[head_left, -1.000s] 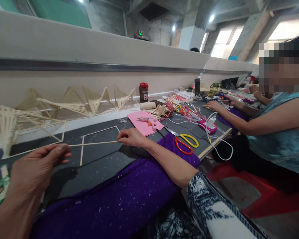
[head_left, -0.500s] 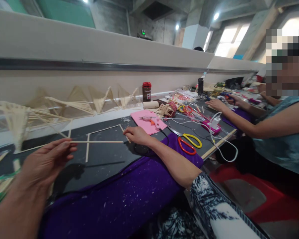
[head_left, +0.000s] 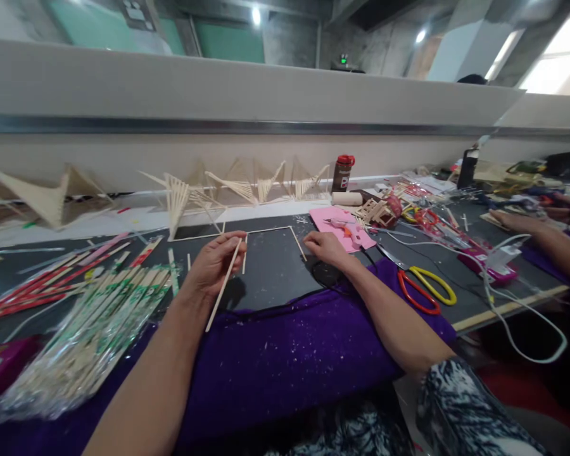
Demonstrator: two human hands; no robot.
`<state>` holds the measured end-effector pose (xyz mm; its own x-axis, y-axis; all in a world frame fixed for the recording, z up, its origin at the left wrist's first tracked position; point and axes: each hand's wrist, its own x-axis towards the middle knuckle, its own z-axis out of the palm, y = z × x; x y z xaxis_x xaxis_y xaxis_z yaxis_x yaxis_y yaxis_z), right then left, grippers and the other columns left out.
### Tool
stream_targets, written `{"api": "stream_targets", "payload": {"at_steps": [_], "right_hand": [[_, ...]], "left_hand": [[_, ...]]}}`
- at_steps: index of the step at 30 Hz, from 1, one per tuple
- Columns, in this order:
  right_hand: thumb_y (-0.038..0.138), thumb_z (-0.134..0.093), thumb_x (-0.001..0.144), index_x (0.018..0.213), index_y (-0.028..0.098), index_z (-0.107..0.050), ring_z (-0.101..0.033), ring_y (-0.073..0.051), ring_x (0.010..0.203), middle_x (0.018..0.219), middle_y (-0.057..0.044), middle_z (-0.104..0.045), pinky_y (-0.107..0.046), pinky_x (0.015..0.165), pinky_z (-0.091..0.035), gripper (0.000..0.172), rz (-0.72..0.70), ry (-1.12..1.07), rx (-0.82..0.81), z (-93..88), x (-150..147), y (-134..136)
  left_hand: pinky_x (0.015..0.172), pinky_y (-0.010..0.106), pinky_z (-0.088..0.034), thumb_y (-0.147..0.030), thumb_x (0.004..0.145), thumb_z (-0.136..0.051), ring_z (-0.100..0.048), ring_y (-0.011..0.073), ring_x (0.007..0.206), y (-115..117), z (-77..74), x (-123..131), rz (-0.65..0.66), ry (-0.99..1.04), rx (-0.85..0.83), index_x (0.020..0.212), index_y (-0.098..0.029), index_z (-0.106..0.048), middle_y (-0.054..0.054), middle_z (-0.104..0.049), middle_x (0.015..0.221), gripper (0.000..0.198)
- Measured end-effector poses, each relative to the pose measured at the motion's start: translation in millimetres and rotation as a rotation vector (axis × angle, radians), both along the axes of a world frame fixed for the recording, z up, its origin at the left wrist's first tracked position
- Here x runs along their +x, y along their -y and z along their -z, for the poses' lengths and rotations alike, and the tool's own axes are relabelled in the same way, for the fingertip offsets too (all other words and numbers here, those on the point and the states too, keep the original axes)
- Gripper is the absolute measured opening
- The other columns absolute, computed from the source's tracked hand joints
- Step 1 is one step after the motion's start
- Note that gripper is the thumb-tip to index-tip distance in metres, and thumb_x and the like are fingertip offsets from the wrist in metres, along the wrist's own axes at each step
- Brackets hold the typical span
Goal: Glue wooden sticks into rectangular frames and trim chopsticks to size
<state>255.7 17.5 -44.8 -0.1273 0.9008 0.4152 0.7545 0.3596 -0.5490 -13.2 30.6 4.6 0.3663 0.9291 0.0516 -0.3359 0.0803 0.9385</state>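
Observation:
My left hand (head_left: 213, 263) is closed on a thin wooden stick (head_left: 221, 292) that slants down toward me over the dark mat (head_left: 270, 278). My right hand (head_left: 327, 247) rests on the mat with curled fingers beside the right side of a glued stick frame (head_left: 266, 231); whether it holds anything is hidden. A pink sheet (head_left: 327, 223) with a glue gun (head_left: 344, 227) on it lies just right of that hand.
Bundles of wrapped chopsticks (head_left: 90, 323) lie at the left. Finished stick fans (head_left: 247, 187) line the back ledge beside a red-capped bottle (head_left: 342, 172). Scissors (head_left: 422, 288), a white cable (head_left: 517, 316) and craft clutter spread right, where another person's hand (head_left: 515, 220) rests. Purple cloth (head_left: 275, 361) covers the near edge.
My view swung left, bringing the chopstick bundles into sight. The stick, held level between both hands before, now slants in my left hand alone; my right hand has let it go.

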Motion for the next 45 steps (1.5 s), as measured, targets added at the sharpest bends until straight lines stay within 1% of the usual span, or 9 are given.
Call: {"api": "stream_targets", "payload": {"at_steps": [9, 12, 16, 19, 22, 30, 34, 40, 45], "right_hand": [[0.010, -0.048, 0.071, 0.105, 0.015, -0.060, -0.056, -0.017, 0.089, 0.105, -0.011, -0.055, -0.029, 0.077, -0.044, 0.037, 0.264, 0.018, 0.290, 6.8, 25, -17], [0.016, -0.048, 0.075, 0.101, 0.014, -0.061, -0.057, -0.017, 0.085, 0.099, -0.010, -0.059, -0.031, 0.078, -0.044, 0.029, 0.304, -0.092, 0.282, -1.1, 20, -12], [0.027, -0.043, 0.083, 0.083, 0.015, -0.062, -0.053, -0.010, 0.054, 0.068, -0.002, -0.060, -0.023, 0.055, -0.044, 0.022, 0.004, -0.331, -0.067, -16.1, -8, 7], [0.034, -0.046, 0.083, 0.083, 0.015, -0.062, -0.053, -0.007, 0.054, 0.070, 0.000, -0.061, -0.018, 0.051, -0.042, 0.025, -0.249, -0.473, -0.275, -23.9, -32, 20], [0.034, -0.054, 0.079, 0.083, 0.015, -0.063, -0.052, -0.007, 0.056, 0.067, 0.001, -0.058, -0.018, 0.054, -0.043, 0.022, -0.415, -0.537, -0.312, -26.7, -43, 24], [0.026, -0.058, 0.076, 0.079, 0.014, -0.061, -0.051, -0.007, 0.062, 0.070, 0.002, -0.058, -0.019, 0.057, -0.044, 0.012, -0.529, -0.571, -0.319, -31.7, -39, 25], [0.025, -0.057, 0.078, 0.078, 0.015, -0.058, -0.051, -0.005, 0.056, 0.068, 0.004, -0.055, -0.017, 0.054, -0.041, 0.010, -0.470, -0.562, -0.264, -32.4, -38, 24], [0.025, -0.057, 0.077, 0.075, 0.015, -0.055, -0.052, -0.004, 0.053, 0.066, 0.004, -0.054, -0.016, 0.050, -0.041, 0.010, -0.375, -0.587, -0.200, -30.6, -35, 20], [0.024, -0.055, 0.079, 0.076, 0.016, -0.054, -0.054, -0.006, 0.055, 0.067, 0.004, -0.054, -0.016, 0.049, -0.042, 0.009, -0.407, -0.625, -0.236, -30.4, -35, 20]], "left_hand": [[0.043, 0.014, -0.039, -0.026, 0.069, -0.066, -0.050, 0.0037, 0.052, 14, 6.1, 17, 0.087, -0.146, -0.039, 0.099, -0.016, -0.062, -0.002, -0.056, 0.069, 0.033], [0.045, 0.015, -0.041, -0.025, 0.070, -0.065, -0.051, 0.0045, 0.055, 19, 8.1, 24, 0.128, -0.187, -0.035, 0.103, -0.017, -0.062, -0.001, -0.057, 0.073, 0.034], [0.045, 0.016, -0.041, -0.027, 0.070, -0.065, -0.048, 0.0043, 0.051, 24, 10.0, 32, 0.215, -0.238, -0.018, 0.114, -0.019, -0.056, 0.000, -0.058, 0.074, 0.046], [0.045, 0.016, -0.041, -0.030, 0.071, -0.066, -0.049, 0.0055, 0.052, 26, 11.2, 35, 0.250, -0.308, -0.007, 0.120, -0.019, -0.051, 0.001, -0.059, 0.074, 0.053], [0.046, 0.018, -0.042, -0.031, 0.070, -0.067, -0.049, 0.0065, 0.051, 26, 13.1, 38, 0.255, -0.356, 0.002, 0.123, -0.019, -0.047, 0.001, -0.060, 0.075, 0.058], [0.046, 0.017, -0.041, -0.034, 0.066, -0.070, -0.051, 0.0083, 0.055, 24, 13.8, 43, 0.207, -0.409, -0.005, 0.119, -0.021, -0.050, 0.001, -0.061, 0.078, 0.057], [0.047, 0.018, -0.041, -0.038, 0.064, -0.071, -0.050, 0.0082, 0.054, 25, 15.5, 44, 0.172, -0.493, -0.017, 0.109, -0.020, -0.055, 0.001, -0.062, 0.077, 0.052], [0.039, 0.016, -0.025, -0.050, 0.064, -0.066, -0.036, 0.0046, 0.042, 25, 15.6, 47, 0.140, -0.724, 0.053, 0.084, -0.016, -0.059, -0.004, -0.055, 0.059, 0.040], [0.040, 0.017, -0.019, -0.051, 0.067, -0.062, -0.032, 0.0051, 0.042, 28, 9.7, 48, 0.165, -0.735, 0.055, 0.089, -0.017, -0.062, -0.003, -0.054, 0.057, 0.041]]}}
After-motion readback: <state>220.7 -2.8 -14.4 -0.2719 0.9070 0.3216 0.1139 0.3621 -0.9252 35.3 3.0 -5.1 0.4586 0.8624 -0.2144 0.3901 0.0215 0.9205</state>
